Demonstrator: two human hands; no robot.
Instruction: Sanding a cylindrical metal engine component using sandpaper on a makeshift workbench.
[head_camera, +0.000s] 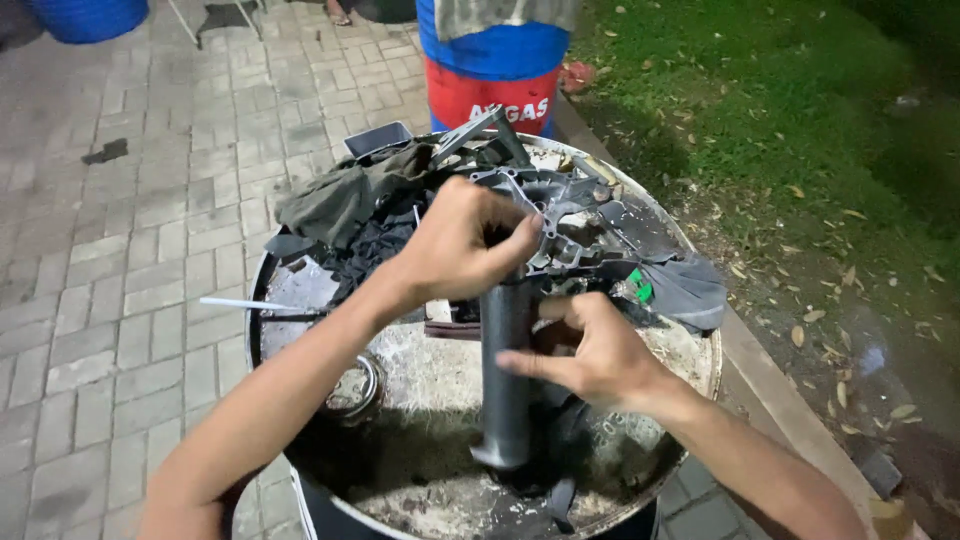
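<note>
A dark grey metal tube (505, 385) stands upright on a dirty steel drum top (420, 390). My left hand (460, 245) is closed over the tube's upper end, fingers curled around it. My right hand (590, 350) rests against the tube's middle from the right, thumb and fingers partly curled, index finger pointing left across the tube. Just behind the tube's top lies a grey cast metal housing (560, 215) with ribs and holes.
Dark rags (345, 200) and black cloth cover the drum's back half. A white stick (250, 304) lies at the left rim, a round metal ring (355, 385) near my left forearm. A blue and red drum (495, 60) stands behind; brick paving left, grass right.
</note>
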